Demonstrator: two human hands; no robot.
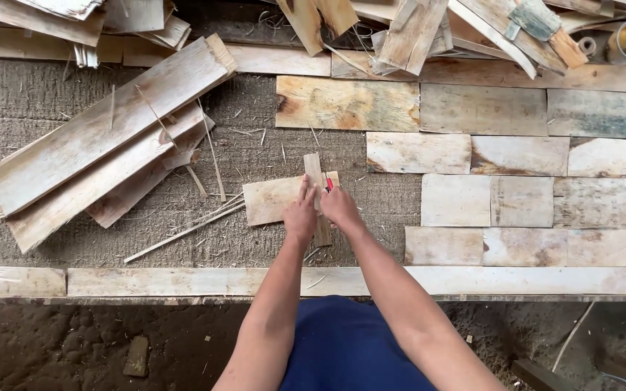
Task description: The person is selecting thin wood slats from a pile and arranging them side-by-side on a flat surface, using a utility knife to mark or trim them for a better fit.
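A pale rectangular wood veneer piece (269,200) lies on the grey fibrous work surface (38,101), with a narrow wooden strip (314,170) laid upright across its right end. My left hand (301,213) presses flat on the strip and the veneer, fingers pointing up. My right hand (340,208) sits just to the right of the strip and grips a small red-handled tool (329,184), whose tip is against the strip's edge.
Rows of fitted veneer pieces (519,156) cover the surface to the right. A fan of long veneer boards (103,134) lies at the left, with thin splinters (182,233) beside it. Scrap wood is heaped along the top; a wooden rail (182,281) borders the near edge.
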